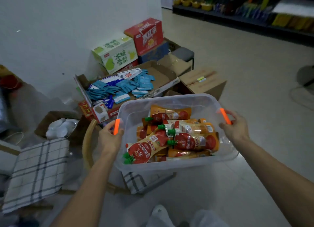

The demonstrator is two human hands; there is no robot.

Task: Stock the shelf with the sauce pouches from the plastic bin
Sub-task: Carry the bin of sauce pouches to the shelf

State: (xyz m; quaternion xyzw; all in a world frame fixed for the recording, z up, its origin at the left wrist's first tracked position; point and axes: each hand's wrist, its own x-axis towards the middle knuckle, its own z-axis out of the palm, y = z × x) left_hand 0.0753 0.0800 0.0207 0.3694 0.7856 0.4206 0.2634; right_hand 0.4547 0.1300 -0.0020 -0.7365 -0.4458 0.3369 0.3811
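both hands (110,138) (235,127) grip the plastic bin (171,165) of sauce pouches (190,140)

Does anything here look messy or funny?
Yes. The sauce pouches lie jumbled in the plastic bin, caps pointing different ways. Behind it, blue packets sprawl in a loose heap over an opened cardboard box. The left hand and right hand grip the bin's orange handles; nothing has spilled from it.

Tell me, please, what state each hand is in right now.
Left hand: closed around the plastic bin's left orange handle.
Right hand: closed around the bin's right orange handle.
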